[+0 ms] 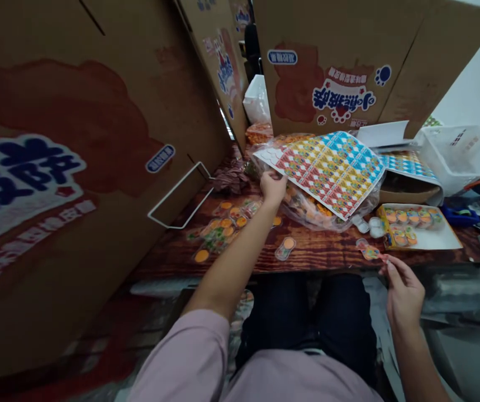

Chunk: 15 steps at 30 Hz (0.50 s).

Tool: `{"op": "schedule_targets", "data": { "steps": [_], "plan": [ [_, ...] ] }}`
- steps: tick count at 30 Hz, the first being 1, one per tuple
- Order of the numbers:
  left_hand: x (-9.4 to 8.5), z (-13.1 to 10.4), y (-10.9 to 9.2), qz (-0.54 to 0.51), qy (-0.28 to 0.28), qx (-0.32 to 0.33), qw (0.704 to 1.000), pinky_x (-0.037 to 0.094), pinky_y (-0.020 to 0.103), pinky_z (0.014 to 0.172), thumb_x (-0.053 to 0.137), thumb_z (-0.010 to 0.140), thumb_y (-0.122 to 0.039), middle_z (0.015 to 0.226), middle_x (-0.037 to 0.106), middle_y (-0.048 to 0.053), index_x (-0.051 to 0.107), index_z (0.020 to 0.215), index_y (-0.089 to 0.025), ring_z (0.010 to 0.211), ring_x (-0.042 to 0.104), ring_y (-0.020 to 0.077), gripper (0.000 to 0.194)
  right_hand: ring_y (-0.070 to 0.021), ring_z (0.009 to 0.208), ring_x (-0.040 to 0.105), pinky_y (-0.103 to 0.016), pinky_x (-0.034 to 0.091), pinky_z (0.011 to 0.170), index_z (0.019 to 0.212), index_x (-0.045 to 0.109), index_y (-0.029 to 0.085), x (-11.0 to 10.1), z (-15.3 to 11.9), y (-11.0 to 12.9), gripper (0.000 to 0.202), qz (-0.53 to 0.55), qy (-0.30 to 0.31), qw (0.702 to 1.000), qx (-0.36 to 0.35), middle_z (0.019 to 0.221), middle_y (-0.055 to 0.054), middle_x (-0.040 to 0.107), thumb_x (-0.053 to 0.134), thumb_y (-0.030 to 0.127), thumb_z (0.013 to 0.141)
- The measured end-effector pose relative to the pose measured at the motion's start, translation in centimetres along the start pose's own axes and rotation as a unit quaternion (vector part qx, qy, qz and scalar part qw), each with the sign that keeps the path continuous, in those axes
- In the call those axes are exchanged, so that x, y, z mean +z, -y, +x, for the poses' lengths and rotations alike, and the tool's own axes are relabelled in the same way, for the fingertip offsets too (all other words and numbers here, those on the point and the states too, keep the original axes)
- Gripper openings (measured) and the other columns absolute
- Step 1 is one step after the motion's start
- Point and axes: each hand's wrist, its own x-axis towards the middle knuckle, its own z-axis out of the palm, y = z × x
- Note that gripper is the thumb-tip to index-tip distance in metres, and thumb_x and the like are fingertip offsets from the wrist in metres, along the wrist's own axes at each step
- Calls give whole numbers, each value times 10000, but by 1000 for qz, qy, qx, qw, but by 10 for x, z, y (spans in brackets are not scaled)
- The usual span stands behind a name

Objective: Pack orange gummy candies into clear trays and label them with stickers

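Head view | your right hand (405,293) pinches a small packet (369,251) in its fingers, near the yellow box (436,237) on the bench (319,245) | your left hand (272,188) meets the printed sheet's (332,173) edge, grip unclear | pinch lightly to avoid creasing.

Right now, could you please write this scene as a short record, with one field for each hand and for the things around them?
Left hand: at the near-left edge of the printed sheet; grip unclear
Right hand: pinches one end of a small colourful piece
Under the sheet: clear bag with orange contents
Open yellow box: small round packs inside
Loose on table: orange round pieces, many near the left forearm
Cartons: large carton at left; another carton beyond the sheet
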Motion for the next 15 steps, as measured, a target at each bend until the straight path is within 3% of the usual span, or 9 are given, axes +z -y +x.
{"op": "schedule_targets", "data": {
  "steps": [2,5,7,9,12,15],
  "plan": [
    [-27,-22,3,59,-9,55,997,456,294,927,834,679,-109,974,606,35,540,1026,-170,928,593,171,459,-139,727,665,-293,559,708,1005,806,185,4,-9,-13,327,0,9,999,34,944,-59,781,879,376,750],
    [-75,-73,8,174,34,154,972,466,309,832,712,893,-315,869,602,23,559,965,-194,816,589,182,209,-148,761,693,-303,567,761,991,812,193,15,-20,-25,314,11,33,998,61,943,-55,790,884,372,743],
    [-105,-116,17,281,93,177,939,471,357,845,641,947,-431,833,624,47,600,908,-196,831,609,230,242,-165,845,719,-324,568,850,986,812,198,24,-26,-28,287,24,50,996,67,972,-59,798,878,355,754],
    [-126,-158,31,381,125,206,893,468,428,921,658,921,-506,976,661,129,658,1021,-161,1012,611,324,359,-181,931,731,-345,554,932,977,811,201,35,-31,-29,264,39,70,994,77,989,-61,802,877,333,757],
    [-138,-199,52,462,158,205,849,455,516,972,682,890,-542,1184,627,218,644,1253,-105,1149,553,407,569,-194,947,733,-373,550,955,970,801,197,53,-38,-31,277,70,109,987,100,999,-64,798,885,325,740],
    [-136,-210,66,452,153,172,862,447,541,1011,666,918,-440,1215,617,204,650,1203,-131,1189,538,399,420,-174,865,720,-356,563,890,908,769,188,71,-46,-30,261,104,118,981,113,947,-47,779,891,334,729]
  ]
}}
